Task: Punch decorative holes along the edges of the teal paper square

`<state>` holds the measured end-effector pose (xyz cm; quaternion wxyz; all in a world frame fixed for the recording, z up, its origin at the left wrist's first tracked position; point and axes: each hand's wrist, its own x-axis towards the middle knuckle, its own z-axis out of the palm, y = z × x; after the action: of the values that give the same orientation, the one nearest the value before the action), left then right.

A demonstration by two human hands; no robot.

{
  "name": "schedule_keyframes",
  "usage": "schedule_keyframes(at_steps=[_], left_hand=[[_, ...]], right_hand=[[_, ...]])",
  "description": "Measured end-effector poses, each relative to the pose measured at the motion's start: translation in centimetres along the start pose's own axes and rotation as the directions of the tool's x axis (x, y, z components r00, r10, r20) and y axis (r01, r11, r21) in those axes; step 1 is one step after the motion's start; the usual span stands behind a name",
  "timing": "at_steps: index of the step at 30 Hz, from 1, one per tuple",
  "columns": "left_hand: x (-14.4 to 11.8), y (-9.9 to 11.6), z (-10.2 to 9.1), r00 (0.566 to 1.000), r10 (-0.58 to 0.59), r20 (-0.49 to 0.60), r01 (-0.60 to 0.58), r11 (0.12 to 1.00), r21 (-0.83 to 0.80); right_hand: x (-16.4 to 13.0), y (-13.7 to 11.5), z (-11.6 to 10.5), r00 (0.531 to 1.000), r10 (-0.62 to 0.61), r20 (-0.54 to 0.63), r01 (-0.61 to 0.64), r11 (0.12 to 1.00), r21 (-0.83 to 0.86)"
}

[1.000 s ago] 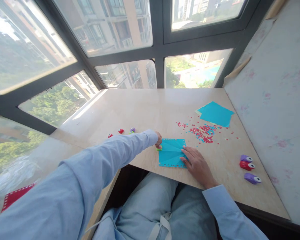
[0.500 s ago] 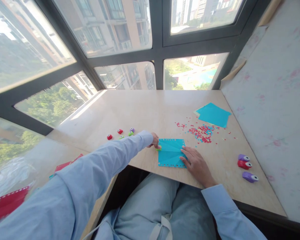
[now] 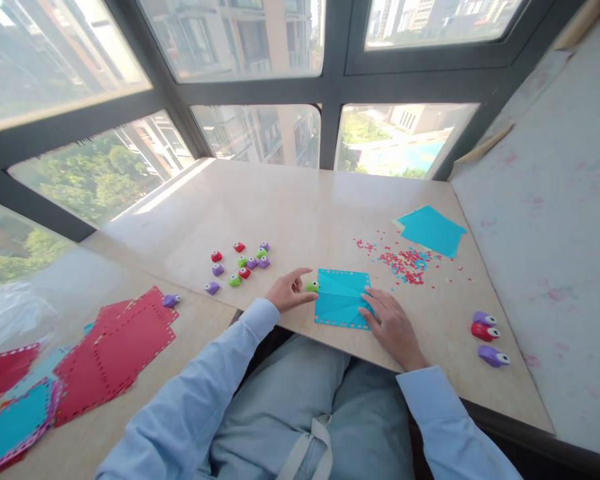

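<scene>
A blue sheet of paper [image 3: 341, 303] lies flat near the table's front edge, with small holes punched along its top and bottom edges and faint creases. At its left edge sits a small green craft punch [image 3: 313, 286]. My left hand [image 3: 290, 291] is just left of that punch, thumb and fingers apart around it, with a gap between the fingertips and the punch. My right hand [image 3: 393, 327] rests with its fingers spread on the paper's right edge.
Several red, green and purple punches [image 3: 243, 272] stand to the left; three larger ones [image 3: 485, 331] are at the right. Punched-out confetti [image 3: 405, 265] lies scattered behind the paper. More blue sheets [image 3: 433, 230] are at the back right. Punched red sheets [image 3: 115, 347] cover the left side.
My left hand has come off the green punch, opened and drawn back toward me and left. The right hand stays on the paper. The view has turned slightly, showing more of the left side.
</scene>
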<state>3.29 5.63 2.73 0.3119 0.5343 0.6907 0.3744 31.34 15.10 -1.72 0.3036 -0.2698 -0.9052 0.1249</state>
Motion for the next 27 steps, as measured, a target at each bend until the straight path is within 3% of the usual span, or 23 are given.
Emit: schedule_keyframes(at_steps=[2,4,9,14,19,22,25,27], left_hand=[[-0.1,0.1,0.4,0.994,0.095,0.061,-0.107,0.965,0.241],[0.0,0.1,0.5,0.989,0.121,0.079,-0.142,0.915,0.377],[-0.3,-1.2,-1.1,0.979,0.196,-0.048,-0.163,0.909,0.384],[-1.3,-3.2,-4.2,0.933,0.120,-0.338,0.026,0.918,0.395],[-2.1,-4.8,-6.3,0.902,-0.041,-0.430,0.245,0.869,0.431],[-2.4,-5.3,-6.6,0.854,-0.079,-0.515,0.337,0.838,0.430],[-2.6,-5.2,-6.3,0.811,-0.072,-0.581,0.343,0.863,0.372],[-2.7,-4.9,-5.8,0.819,-0.036,-0.572,0.279,0.897,0.343]], right_hand=[[0.0,0.0,0.0,1.000,-0.001,-0.004,0.001,1.000,0.004],[0.0,0.0,0.0,1.000,0.001,-0.005,-0.001,1.000,0.006],[0.0,-0.1,-0.1,1.000,0.010,-0.005,-0.010,1.000,0.016],[0.0,-0.2,-0.2,1.000,0.020,-0.004,-0.020,0.999,0.026],[0.0,-0.2,-0.3,0.999,0.033,0.003,-0.033,0.999,0.024],[0.0,-0.2,-0.3,0.999,0.039,0.004,-0.039,0.999,0.027],[0.1,-0.2,-0.4,0.999,0.042,0.001,-0.042,0.998,0.041],[0.1,-0.2,-0.5,0.999,0.044,-0.002,-0.044,0.998,0.054]])
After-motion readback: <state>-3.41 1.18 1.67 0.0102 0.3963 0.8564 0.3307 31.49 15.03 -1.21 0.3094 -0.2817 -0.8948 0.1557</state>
